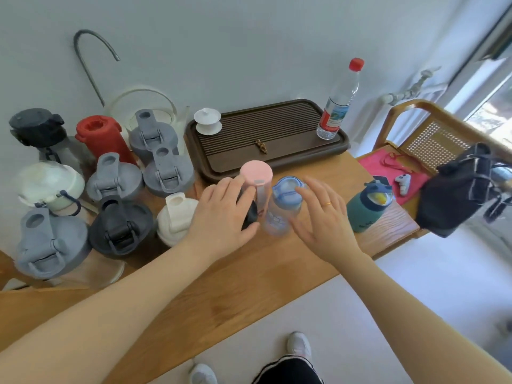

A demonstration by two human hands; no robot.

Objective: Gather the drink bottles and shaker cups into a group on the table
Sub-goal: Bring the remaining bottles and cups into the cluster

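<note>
Standing mid-table (249, 273), a pink-lidded bottle (256, 173) and a translucent blue bottle (285, 200) sit side by side between two hands. Left hand (224, 217) rests against the pink one, fingers (246, 195) loosely spread; right hand (324, 217) is beside the blue one, fingers (304, 195) wide, gripping nothing. Grey, black, red and white shaker cups (110, 184) cluster at left.

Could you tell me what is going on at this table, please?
A person is collecting drinkware. The left hand rests against a pink-lidded bottle, and the right hand reaches a clear blue bottle. Shaker cups already cluster on the left; a green bottle stands apart on the right.
</note>
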